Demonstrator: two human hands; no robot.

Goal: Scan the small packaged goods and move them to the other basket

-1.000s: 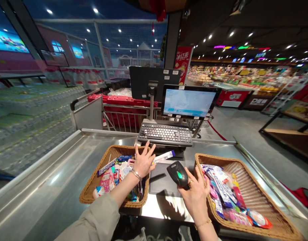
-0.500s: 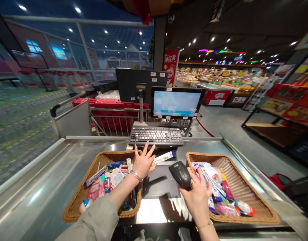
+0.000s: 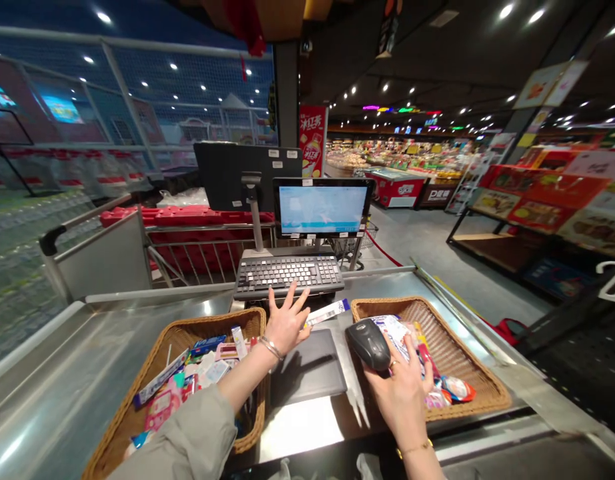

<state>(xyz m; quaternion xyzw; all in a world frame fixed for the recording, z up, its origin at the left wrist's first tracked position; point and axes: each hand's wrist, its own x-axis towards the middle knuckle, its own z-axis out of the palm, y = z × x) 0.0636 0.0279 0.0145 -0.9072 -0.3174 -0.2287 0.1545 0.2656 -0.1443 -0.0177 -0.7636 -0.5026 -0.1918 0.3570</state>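
Note:
My left hand reaches over the counter between the baskets, its fingers spread. A slim white box with a barcode and a blue-purple end sticks out from beside its thumb, seemingly held there. My right hand grips a black handheld barcode scanner whose head points left, at the near left edge of the right wicker basket. In that basket lie several packaged goods, partly behind my hand. Under my left forearm, the left wicker basket contains several small packages.
A keyboard and a lit monitor stand just beyond my left hand. A grey flat plate is set into the metal counter between the baskets. Behind are a cart and red shelving on the right.
My view has turned right, so the counter and baskets sit further left. Both hands have shifted right over the counter, the slim box moving with the left and the scanner with the right.

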